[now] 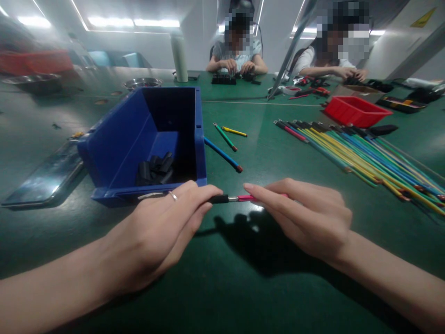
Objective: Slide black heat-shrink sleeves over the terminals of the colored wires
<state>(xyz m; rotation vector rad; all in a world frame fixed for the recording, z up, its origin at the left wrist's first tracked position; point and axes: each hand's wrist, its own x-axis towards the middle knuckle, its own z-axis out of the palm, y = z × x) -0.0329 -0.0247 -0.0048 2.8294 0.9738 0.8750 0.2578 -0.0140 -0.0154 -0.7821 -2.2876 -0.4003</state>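
Above the green table [229,287], my left hand [170,222] is closed around a black rod-like piece [219,199] whose silver metal end points right. A thin silvery tip [153,195] sticks out on the left side of this hand; whether it belongs to the same piece I cannot tell. My right hand [306,213] pinches a slim pink-red piece [246,198], which meets the metal end; its rear part is hidden by the fingers. Just behind my left hand stands a blue bin [114,134] with several black sleeves [155,169] in it.
Beyond my hands lie a blue cable [224,154], a green cable [225,137] and a short yellow one [234,131]. At right are a cable bundle [368,157] and a red tray [358,111]. A phone [45,174] lies left. Two people work opposite.
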